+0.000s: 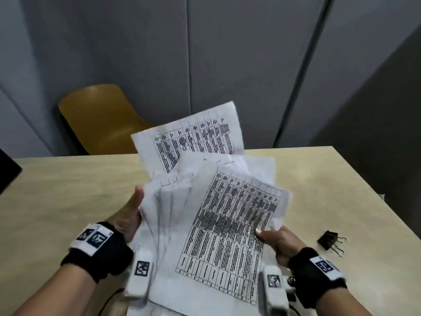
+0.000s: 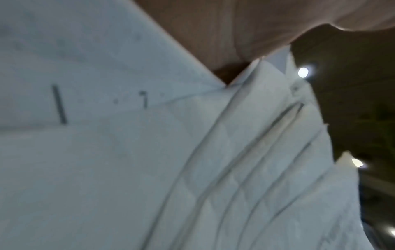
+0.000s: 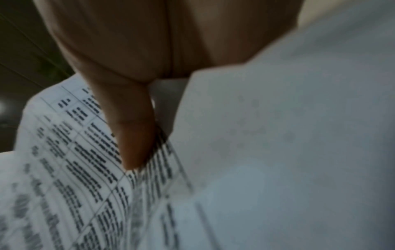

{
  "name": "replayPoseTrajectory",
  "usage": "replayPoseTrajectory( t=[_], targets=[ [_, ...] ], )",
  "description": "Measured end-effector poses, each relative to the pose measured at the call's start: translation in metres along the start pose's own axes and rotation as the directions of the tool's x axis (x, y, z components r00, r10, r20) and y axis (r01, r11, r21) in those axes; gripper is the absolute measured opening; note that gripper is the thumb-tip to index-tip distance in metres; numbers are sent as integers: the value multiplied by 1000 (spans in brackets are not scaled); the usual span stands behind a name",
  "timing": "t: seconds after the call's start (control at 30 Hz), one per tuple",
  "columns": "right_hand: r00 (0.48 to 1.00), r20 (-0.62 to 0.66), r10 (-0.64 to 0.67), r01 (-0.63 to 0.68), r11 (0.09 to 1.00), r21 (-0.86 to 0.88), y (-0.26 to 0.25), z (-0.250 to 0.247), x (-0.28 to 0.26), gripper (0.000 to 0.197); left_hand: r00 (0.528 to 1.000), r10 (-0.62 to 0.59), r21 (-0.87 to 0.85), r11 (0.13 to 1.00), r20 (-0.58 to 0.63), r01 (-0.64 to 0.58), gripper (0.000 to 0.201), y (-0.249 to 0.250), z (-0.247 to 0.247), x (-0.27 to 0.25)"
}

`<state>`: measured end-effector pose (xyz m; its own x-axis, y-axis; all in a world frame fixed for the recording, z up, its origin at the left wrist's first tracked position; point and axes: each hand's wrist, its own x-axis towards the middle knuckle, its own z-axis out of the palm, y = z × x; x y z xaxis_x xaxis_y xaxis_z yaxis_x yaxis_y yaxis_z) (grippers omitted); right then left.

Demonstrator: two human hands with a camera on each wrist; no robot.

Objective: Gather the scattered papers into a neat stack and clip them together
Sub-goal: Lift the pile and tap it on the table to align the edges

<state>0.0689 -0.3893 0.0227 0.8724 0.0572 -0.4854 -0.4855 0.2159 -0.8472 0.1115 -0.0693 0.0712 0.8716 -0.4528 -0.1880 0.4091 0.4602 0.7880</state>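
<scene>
Several white printed papers [image 1: 218, 215] are held up above the table in a loose, fanned bundle, with the sheets askew. My left hand [image 1: 132, 215] grips the bundle's left edge, thumb up along it. My right hand [image 1: 273, 238] pinches the right edge, its thumb lying on the top sheet's printed table. The left wrist view shows staggered sheet edges of the papers [image 2: 235, 152] under my palm. In the right wrist view my thumb [image 3: 132, 135] presses on the printed sheet [image 3: 74, 169]. A black binder clip [image 1: 330, 241] lies on the table to the right of my right hand.
The light wooden table [image 1: 68, 190] has its right edge close to the clip. A mustard-yellow chair [image 1: 102, 119] stands behind the table's far edge. Grey wall panels rise at the back. A dark object [image 1: 6, 172] juts in at the far left.
</scene>
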Motion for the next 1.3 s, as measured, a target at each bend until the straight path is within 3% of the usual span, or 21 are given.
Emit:
replayPoseTrajectory(
  t=[0.07, 0.17, 0.2, 0.3, 0.4, 0.43, 0.5, 0.57, 0.63, 0.7, 0.73, 0.8, 0.83, 0.93, 1.03, 1.1, 1.2, 1.27, 1.3],
  targets=[
    [996, 43, 72, -70, 996, -49, 18, -8, 14, 8, 998, -65, -104, 993, -4, 64, 90, -10, -4, 7],
    [988, 4, 155, -154, 983, -102, 30, -10, 27, 28, 958, -146, -64, 989, -246, 134, 87, -30, -35, 22],
    [984, 1, 176, -175, 978, -111, 35, -12, 32, 24, 937, -168, -30, 985, -306, 167, 87, -37, -39, 24],
    [972, -50, 229, -235, 951, -202, 41, -11, 39, 13, 882, -248, 92, 947, -399, 308, 91, -56, -52, 25],
    [971, -50, 233, -238, 935, -264, 43, -6, 46, 34, 861, -226, 246, 897, -456, 366, 121, -66, -60, 29],
    [975, -42, 220, -223, 936, -271, 43, -5, 49, 37, 861, -219, 275, 887, -459, 371, 120, -68, -61, 30],
    [983, -11, 182, -178, 949, -259, 41, -4, 50, 49, 838, -292, 259, 859, -461, 441, 85, -66, -56, 29],
    [988, 6, 153, -149, 967, -206, 42, -6, 53, 78, 805, -390, 226, 822, -446, 523, 43, -64, -56, 27],
    [989, 23, 147, -144, 982, -120, 48, -11, 57, 92, 778, -433, 217, 793, -456, 569, 38, -63, -60, 26],
    [987, 29, 157, -155, 986, -55, 48, -11, 55, 78, 796, -381, 222, 822, -470, 525, 49, -62, -60, 26],
    [988, 31, 149, -147, 988, -43, 50, -12, 55, 74, 824, -304, 249, 853, -478, 459, 65, -63, -62, 27],
    [991, 43, 124, -122, 991, -46, 54, -15, 55, 88, 857, -152, 323, 883, -493, 342, 97, -71, -69, 28],
    [993, 44, 109, -108, 994, -36, 55, -14, 54, 95, 863, -113, 329, 894, -493, 305, 98, -74, -70, 27],
    [996, 50, 70, -71, 997, 13, 57, -17, 47, 101, 879, -100, 348, 893, -466, 286, 78, -84, -67, 20],
    [995, 83, 57, -65, 993, 96, 61, -21, 37, 99, 877, -182, 346, 868, -445, 357, 39, -85, -64, 13],
    [991, 110, 81, -93, 991, 101, 62, -20, 30, 100, 857, -233, 320, 857, -459, 404, 26, -84, -64, 12],
    [992, 69, 102, -101, 995, -15, 63, -17, 32, 102, 851, -223, 276, 881, -475, 385, 36, -85, -50, 13],
    [996, 8, 85, -83, 991, -103, 63, -11, 31, 86, 857, -226, 266, 887, -463, 377, 50, -86, -36, 11],
    [998, -17, 57, -59, 989, -137, 64, -9, 31, 75, 862, -205, 267, 895, -463, 356, 46, -87, -32, 9]
  ],
)
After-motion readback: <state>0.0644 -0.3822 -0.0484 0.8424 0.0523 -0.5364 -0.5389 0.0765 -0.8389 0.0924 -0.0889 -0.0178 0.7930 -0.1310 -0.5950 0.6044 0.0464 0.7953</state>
